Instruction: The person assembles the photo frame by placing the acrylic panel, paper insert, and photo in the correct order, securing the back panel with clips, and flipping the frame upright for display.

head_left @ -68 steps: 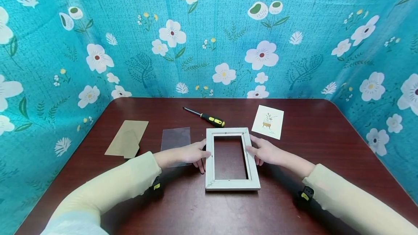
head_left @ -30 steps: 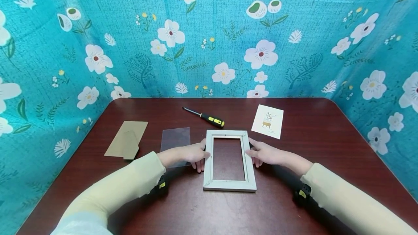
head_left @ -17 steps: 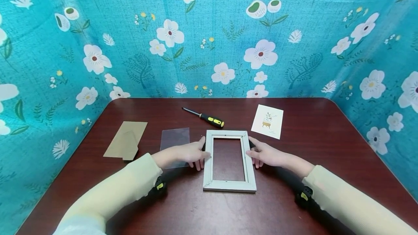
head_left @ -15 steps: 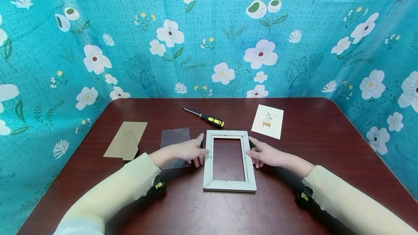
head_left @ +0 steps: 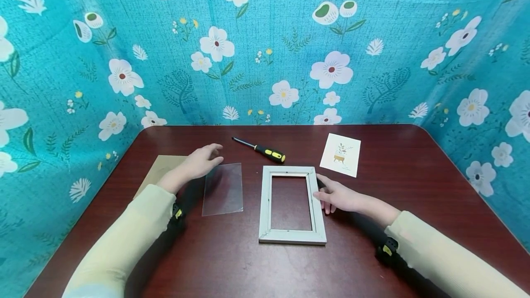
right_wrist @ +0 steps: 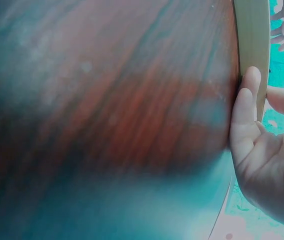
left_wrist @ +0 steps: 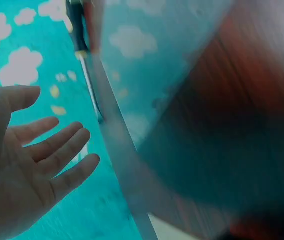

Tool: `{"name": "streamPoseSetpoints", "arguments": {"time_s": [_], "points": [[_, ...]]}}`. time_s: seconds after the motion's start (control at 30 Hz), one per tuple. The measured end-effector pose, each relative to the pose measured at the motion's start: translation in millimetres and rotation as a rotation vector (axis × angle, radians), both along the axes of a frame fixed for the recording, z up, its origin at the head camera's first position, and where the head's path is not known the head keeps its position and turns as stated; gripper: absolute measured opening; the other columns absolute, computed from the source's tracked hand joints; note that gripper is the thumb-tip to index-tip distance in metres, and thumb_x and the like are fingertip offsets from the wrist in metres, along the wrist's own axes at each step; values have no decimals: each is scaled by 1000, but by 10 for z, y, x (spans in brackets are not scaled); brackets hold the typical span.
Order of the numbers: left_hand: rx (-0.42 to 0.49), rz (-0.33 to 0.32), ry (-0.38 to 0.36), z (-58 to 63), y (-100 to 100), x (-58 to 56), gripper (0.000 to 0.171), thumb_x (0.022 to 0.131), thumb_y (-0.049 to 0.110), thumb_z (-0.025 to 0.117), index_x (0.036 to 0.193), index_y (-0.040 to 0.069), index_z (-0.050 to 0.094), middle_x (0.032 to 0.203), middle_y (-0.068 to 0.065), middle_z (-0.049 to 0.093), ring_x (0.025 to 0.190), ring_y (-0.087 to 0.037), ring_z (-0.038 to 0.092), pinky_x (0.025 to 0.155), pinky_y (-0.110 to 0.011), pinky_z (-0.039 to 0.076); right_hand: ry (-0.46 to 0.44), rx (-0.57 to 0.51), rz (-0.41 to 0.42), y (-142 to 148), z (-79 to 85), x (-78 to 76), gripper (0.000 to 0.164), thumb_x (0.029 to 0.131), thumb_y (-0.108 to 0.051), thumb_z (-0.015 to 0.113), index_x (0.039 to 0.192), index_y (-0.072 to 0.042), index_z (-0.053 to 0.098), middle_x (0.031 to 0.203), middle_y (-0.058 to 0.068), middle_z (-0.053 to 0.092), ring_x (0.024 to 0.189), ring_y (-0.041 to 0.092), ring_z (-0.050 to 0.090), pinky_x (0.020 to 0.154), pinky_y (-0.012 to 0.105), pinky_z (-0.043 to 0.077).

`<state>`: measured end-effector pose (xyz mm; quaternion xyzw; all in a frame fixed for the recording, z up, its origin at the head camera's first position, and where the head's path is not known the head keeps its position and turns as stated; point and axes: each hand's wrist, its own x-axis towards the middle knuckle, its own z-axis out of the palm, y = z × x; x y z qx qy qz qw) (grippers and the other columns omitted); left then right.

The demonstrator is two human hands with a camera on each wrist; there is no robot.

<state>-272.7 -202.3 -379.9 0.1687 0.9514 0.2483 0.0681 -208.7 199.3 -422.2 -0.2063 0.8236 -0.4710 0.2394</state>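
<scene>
1. The white frame (head_left: 265, 206) lies on the dark red table (head_left: 248, 270) before you.
2. It has four straight sides and a big hole.
3. Your right hand (head_left: 337, 196) pinches its right side.
4. Your left hand (head_left: 200, 162), fingers loose, is near the clear sheet (head_left: 224, 192).

Cream left sleeve (head_left: 124, 238), pale blue at its upper end; yellow-marked black wrist camera (head_left: 176, 211) beneath it; cream right sleeve (head_left: 447, 249).

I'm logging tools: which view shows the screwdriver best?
The head view: the whole screwdriver lies uncovered on the table. Left wrist shows its shaft but crops the handle at the top; right wrist shows none of it.
</scene>
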Motion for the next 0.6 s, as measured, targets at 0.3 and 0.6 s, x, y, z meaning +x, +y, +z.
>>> {"name": "streamPoseSetpoints", "arguments": {"time_s": [0.3, 0.6], "points": [[-184, -51, 6, -153, -219, -73, 45, 99, 18, 56, 136, -7, 48, 133, -26, 51, 125, -38, 47, 102, -52, 36, -9, 12, -6, 11, -29, 3, 68, 102, -12, 49, 147, 13, 5, 68, 9, 58, 55, 21, 60, 51, 34, 50], [-224, -62, -103, -162, -246, -94, 69, 90, 26, 68, 141, -8, 37, 139, -29, 44, 128, -40, 42, 104, -54, 34, 10, 9, 6, 24, -36, -10, 69, 101, -11, 49, 147, 15, 4, 67, 8, 57, 55, 24, 60, 50, 34, 49]]}}
